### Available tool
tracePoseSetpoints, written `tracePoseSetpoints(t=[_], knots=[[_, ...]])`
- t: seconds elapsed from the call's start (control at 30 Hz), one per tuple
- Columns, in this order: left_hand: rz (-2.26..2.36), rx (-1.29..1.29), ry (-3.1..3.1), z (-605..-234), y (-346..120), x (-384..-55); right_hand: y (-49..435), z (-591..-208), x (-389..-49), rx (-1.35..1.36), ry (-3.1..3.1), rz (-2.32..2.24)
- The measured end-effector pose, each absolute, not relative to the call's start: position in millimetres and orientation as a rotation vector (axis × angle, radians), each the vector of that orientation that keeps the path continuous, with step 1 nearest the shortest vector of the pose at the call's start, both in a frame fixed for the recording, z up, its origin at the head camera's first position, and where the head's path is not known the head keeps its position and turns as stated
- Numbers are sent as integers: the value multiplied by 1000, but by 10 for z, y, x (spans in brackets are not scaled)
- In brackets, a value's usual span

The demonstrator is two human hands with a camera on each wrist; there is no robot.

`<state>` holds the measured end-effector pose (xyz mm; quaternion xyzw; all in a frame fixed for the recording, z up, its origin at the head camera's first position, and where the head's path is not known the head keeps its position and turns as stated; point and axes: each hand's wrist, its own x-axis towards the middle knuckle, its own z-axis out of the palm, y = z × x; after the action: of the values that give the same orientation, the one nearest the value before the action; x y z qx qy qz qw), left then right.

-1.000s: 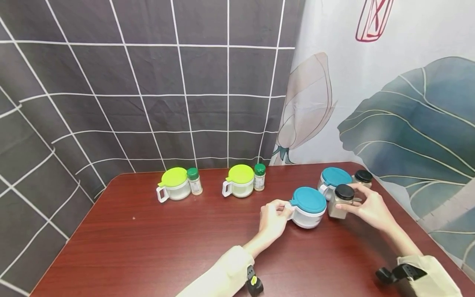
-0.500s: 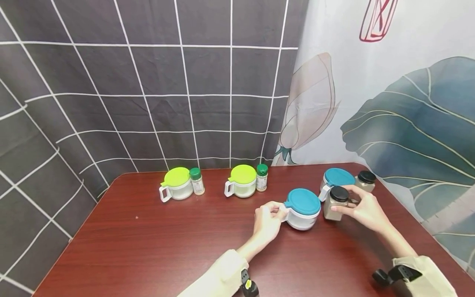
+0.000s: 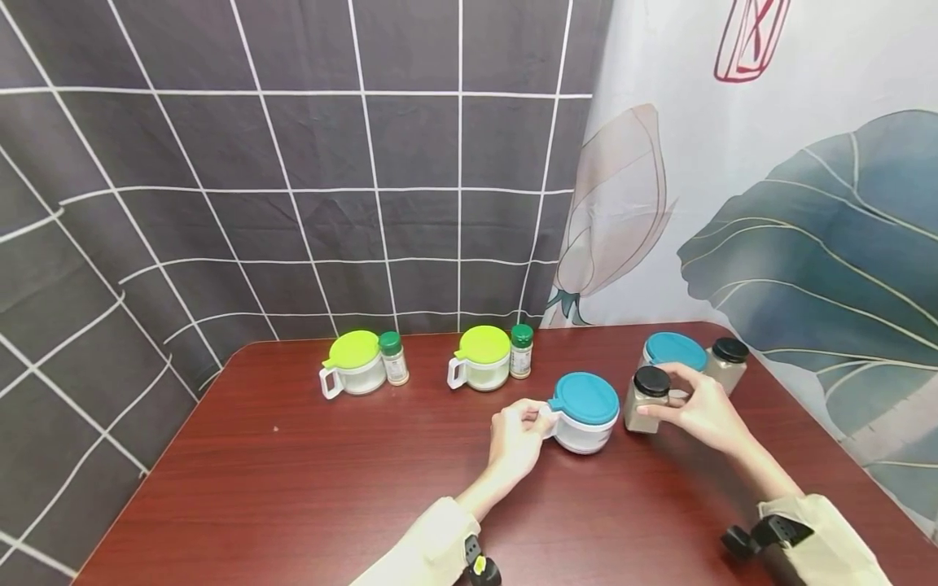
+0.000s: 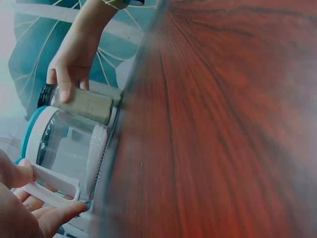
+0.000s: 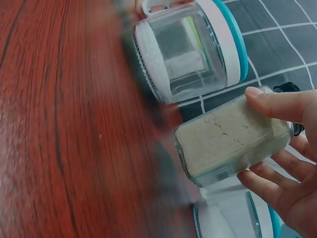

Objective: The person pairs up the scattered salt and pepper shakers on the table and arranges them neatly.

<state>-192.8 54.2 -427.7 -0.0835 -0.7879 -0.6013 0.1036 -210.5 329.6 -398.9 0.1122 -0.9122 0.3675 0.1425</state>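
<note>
My left hand (image 3: 513,439) pinches the white handle (image 4: 54,186) of a clear seasoning jar (image 3: 584,437) with a blue lid. White contents show at the bottom of this jar in the left wrist view. Just right of it, my right hand (image 3: 702,411) grips a square glass spice jar (image 5: 230,136) between thumb and fingers. Pale powder fills the spice jar, and its cap (image 3: 651,381) is black. Both jars are upright and side by side in the head view. Whether their bases touch the table is hard to tell.
Behind my right hand stand another blue-lidded jar (image 3: 676,350) and a black-capped jar (image 3: 727,365). Farther left are two green-lidded jars, one left (image 3: 359,378) and one middle (image 3: 487,374), each beside a green-capped shaker, left (image 3: 394,362) and middle (image 3: 521,358). A tiled-print curtain (image 3: 293,163) borders the brown table (image 3: 293,496).
Both hands have moved left with the blue-lidded seasoning jar and the spice jar, away from the pair at the back right. The head view has shifted slightly.
</note>
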Motion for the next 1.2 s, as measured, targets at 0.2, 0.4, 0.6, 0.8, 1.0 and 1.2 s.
tracePoseSetpoints(t=[0.2,0.4,0.6,0.8,1.0,1.2], knots=[[-1759,-210,-2349,-4292,465,-1940,3217,-3982,-2149,375,-2635,1096],[-1742,-210,-2334,-4282,412,-1921,3163,-3978,-2173,385,-2629,1120],[-1751,-198,-2347,-4290,335,-1899,3099,-3987,-2198,427,-2604,1163],[-1754,-183,-2368,-4296,247,-1896,3027,-3964,-2216,419,-2619,1149],[-1739,-188,-2372,-4291,176,-1902,2966,-3985,-2241,429,-2612,1183],[-1716,-179,-2370,-4295,71,-1901,2896,-4000,-2265,454,-2576,1239]])
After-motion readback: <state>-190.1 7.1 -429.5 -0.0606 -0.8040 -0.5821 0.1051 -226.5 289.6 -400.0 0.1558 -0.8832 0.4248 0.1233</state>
